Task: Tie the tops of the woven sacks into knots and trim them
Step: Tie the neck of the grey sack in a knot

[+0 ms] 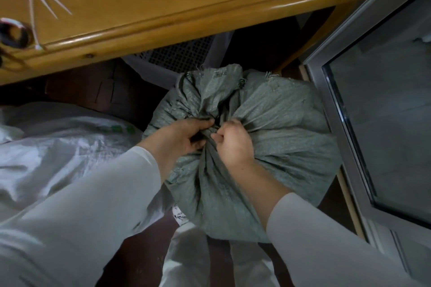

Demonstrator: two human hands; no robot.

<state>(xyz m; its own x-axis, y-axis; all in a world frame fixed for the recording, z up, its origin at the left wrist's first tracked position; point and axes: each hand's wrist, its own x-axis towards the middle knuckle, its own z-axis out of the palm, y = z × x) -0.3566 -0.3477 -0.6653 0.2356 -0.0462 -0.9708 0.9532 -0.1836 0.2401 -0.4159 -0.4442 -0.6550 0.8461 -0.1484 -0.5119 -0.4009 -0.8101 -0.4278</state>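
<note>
1. The left hand (186,137) curls its fingers round the gathered neck (211,134) of the grey-green woven sack (279,123). The right hand (233,144) pinches the folds from the other side, its knuckles almost touching the left's.
2. The sack stands full on the floor between the person's knees; no knot is formed yet, as far as the bunching shows.
3. Likely risk: the slick weave slides out of the pinch as the neck is twisted, and the gather springs open.
4. The loose flap (210,91) beyond the hands looks short. Too little tail could leave a knot that pulls undone.
5. The frayed rim may shed threads under strain.
6. Edges: the wooden table edge (163,28) overhangs just behind the sack, and the framed glass door (326,105) stands close on the right, so wide pulls risk striking either.
7. A white sack (58,147) crowds the left; the freest room is upward and toward the person.
</note>
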